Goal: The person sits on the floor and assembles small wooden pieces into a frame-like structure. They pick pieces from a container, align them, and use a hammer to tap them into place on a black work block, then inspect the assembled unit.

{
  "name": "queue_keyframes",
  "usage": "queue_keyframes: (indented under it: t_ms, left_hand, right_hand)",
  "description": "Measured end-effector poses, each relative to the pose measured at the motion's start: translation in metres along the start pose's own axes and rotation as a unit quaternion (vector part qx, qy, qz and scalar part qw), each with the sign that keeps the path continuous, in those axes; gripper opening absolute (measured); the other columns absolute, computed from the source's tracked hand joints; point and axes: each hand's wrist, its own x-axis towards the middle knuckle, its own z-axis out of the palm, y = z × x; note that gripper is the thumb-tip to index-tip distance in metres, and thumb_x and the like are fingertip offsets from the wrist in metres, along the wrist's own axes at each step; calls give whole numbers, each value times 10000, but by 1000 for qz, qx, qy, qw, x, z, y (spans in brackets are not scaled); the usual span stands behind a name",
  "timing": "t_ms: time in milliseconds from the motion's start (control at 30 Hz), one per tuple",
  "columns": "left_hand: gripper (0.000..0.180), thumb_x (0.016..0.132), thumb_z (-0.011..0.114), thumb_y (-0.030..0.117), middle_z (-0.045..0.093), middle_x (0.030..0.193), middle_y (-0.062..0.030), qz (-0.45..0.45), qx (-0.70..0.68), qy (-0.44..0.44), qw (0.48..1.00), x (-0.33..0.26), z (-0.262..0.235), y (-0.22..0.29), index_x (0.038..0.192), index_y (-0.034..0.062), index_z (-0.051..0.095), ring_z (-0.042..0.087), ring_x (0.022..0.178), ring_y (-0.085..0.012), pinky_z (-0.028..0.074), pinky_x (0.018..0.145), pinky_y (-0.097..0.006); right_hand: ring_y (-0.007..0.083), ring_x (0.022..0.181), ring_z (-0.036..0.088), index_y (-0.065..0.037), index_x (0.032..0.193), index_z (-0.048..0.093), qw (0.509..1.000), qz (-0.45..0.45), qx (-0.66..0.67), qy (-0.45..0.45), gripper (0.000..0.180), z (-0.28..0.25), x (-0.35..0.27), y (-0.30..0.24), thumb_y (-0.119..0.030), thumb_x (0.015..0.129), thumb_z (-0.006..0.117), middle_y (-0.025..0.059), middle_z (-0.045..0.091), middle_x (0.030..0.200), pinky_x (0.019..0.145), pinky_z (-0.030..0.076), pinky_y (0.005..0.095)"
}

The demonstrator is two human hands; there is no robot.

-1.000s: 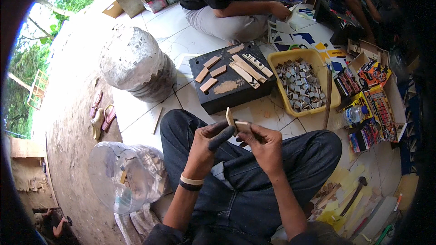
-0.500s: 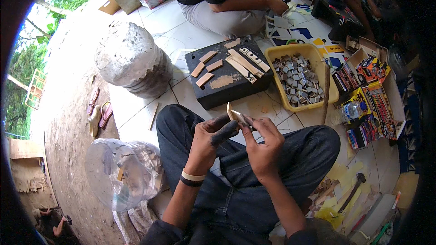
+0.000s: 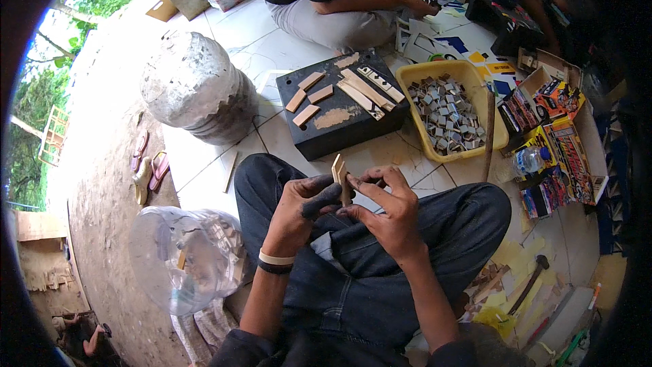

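Two thin pale wooden pieces (image 3: 339, 171) stand upright, side by side, between my hands above my lap. My left hand (image 3: 300, 207), dark-smudged at the thumb and fingers, is closed on them from the left. My right hand (image 3: 389, 212) pinches their right side with thumb and index finger, the other fingers curled. Just ahead lies a black block (image 3: 339, 134) carrying several short wooden pieces (image 3: 308, 98) on its left. Longer wooden strips (image 3: 362, 94) lie on its right, some with dark markings.
A yellow tub (image 3: 454, 156) of small square pieces with a stick (image 3: 490, 139) against it stands right of the block. A large whitish container (image 3: 193, 85) and a clear plastic container (image 3: 159, 258) are on the left. A hammer (image 3: 528, 284) lies lower right. Another person (image 3: 339, 7) sits ahead.
The wooden pieces have turned upright and come slightly left, both now showing side by side. My right hand has shifted its fingers along them. The other person's hands have moved a little.
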Motion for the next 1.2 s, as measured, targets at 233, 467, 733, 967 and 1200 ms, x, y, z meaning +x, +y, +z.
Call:
queue_keyframes:
  t_ms: [233,467,733,967,1200]
  left_hand:
    - [415,946,789,155,760,1032,-107,-47,-136,-55,988,4,-11,1,1269,-78,675,733,892,-130,610,792,-250]
    - [390,919,811,171,767,1056,-126,-83,-101,-55,990,1,-11,0,1221,-53,705,762,912,-174,645,849,-289]
    - [322,899,813,98,769,1064,-121,-119,-115,-73,984,-3,-9,-1,1178,-44,738,757,924,-168,643,861,-289]
    - [437,851,838,68,763,1099,-121,-69,-122,-69,988,-1,0,-7,1249,-50,702,753,936,-157,647,844,-280]
    - [450,870,849,144,764,1098,-110,-85,-85,-41,992,-6,10,1,1250,-47,704,745,930,-147,634,820,-256]
  right_hand:
    - [340,1271,638,-33,1180,713,998,-33,40,-26,517,0,4,1,-81,700,901,143,667,1362,1052,541,445]
    - [337,1273,655,-82,1151,697,993,-25,96,-58,509,-11,10,4,-65,694,922,126,686,1365,1055,555,454]
    - [296,1171,701,-107,1115,705,991,-19,107,-72,520,-21,11,4,-48,650,929,101,723,1297,994,567,425]
    - [292,1161,709,-93,1071,722,991,-27,120,-58,495,-26,11,5,-56,629,942,109,738,1276,985,566,422]
    - [316,1235,673,-80,1047,726,990,-73,101,-71,466,-36,13,7,-34,628,922,99,710,1338,1044,543,427]
